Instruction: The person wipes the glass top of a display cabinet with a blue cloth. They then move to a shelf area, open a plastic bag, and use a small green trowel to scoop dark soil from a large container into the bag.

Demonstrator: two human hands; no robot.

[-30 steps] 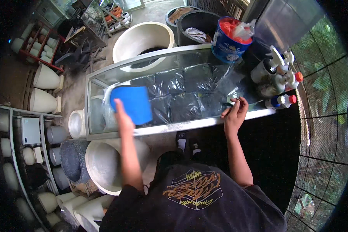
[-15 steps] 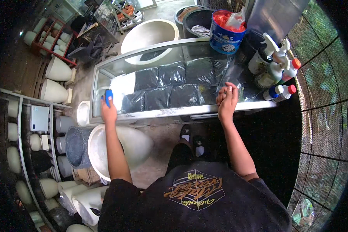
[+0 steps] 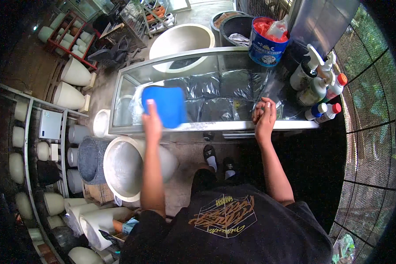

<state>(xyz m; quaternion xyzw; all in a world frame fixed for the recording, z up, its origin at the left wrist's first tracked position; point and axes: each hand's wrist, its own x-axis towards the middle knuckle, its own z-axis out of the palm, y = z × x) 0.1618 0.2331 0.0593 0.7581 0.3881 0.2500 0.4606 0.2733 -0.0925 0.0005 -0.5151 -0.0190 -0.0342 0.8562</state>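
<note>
In my left hand [image 3: 152, 123] is a flat blue cloth [image 3: 170, 108], seemingly folded into a square and smeared by motion. My fingers grip its near left edge, thumb on top, above the left part of a glass-topped display case [image 3: 233, 127] with a pale metal frame. Whether the cloth touches the glass I cannot tell. My right hand [image 3: 265, 119] is at the case's near edge on the right, its fingers curled in with nothing visible in them. Beneath the glass lie several black packs [image 3: 205, 85] in shiny clear plastic.
Spray bottles [image 3: 304, 72] and small capped bottles [image 3: 328, 113] stand at the case's right end, behind them a blue bucket [image 3: 268, 50]. Large pale pots [image 3: 124, 169] crowd the left. A person's limb [image 3: 118, 226] shows among pots at lower left. Mesh [image 3: 367, 145] borders the right.
My left hand has moved right and turned the blue cloth, which now shows its broad face instead of a narrow edge. The view has shifted slightly; my right hand keeps its place.
</note>
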